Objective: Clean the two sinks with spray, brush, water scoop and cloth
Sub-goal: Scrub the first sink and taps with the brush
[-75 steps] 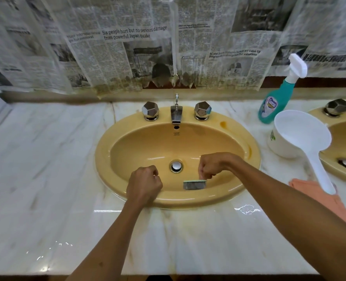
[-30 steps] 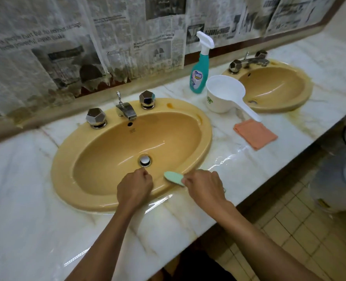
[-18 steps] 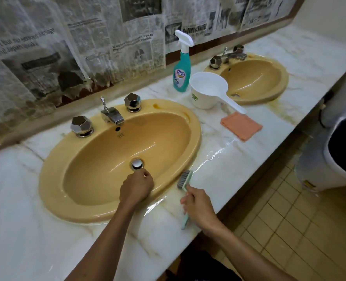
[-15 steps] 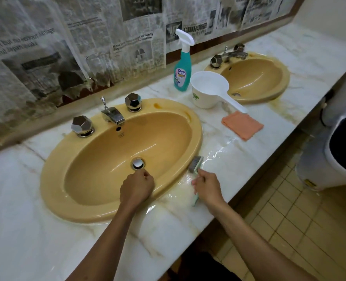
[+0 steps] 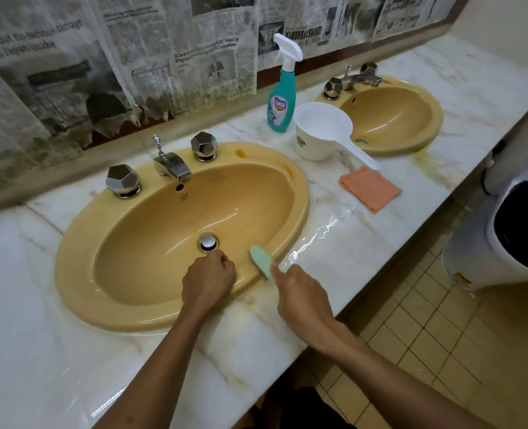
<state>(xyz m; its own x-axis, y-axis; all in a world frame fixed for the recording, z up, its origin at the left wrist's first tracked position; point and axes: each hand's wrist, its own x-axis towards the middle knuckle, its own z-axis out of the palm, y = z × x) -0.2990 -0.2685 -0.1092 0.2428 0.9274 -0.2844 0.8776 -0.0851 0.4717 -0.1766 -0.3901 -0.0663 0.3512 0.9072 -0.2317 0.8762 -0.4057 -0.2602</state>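
Two yellow sinks are set in a marble counter: the near sink (image 5: 80,274) at centre left, the far sink (image 5: 423,137) at upper right. My right hand (image 5: 299,298) grips a pale green brush (image 5: 261,262), its head lying on the near sink's front right rim. My left hand (image 5: 208,280) is curled into a fist and rests on the front rim near the drain (image 5: 208,243); it holds nothing that I can see. Between the sinks stand a teal spray bottle (image 5: 282,100) and a white water scoop (image 5: 321,131). An orange cloth (image 5: 369,188) lies flat beside them.
Chrome taps (image 5: 171,165) stand behind the near sink. Newspaper (image 5: 163,51) covers the wall above the counter. Water glistens on the marble counter (image 5: 330,230) right of the near sink. A white bin (image 5: 510,230) stands on the tiled floor at the right.
My right hand has moved the brush from the counter beside the sink back onto the sink's front right rim, green back now upward. My left hand has stayed on the rim.
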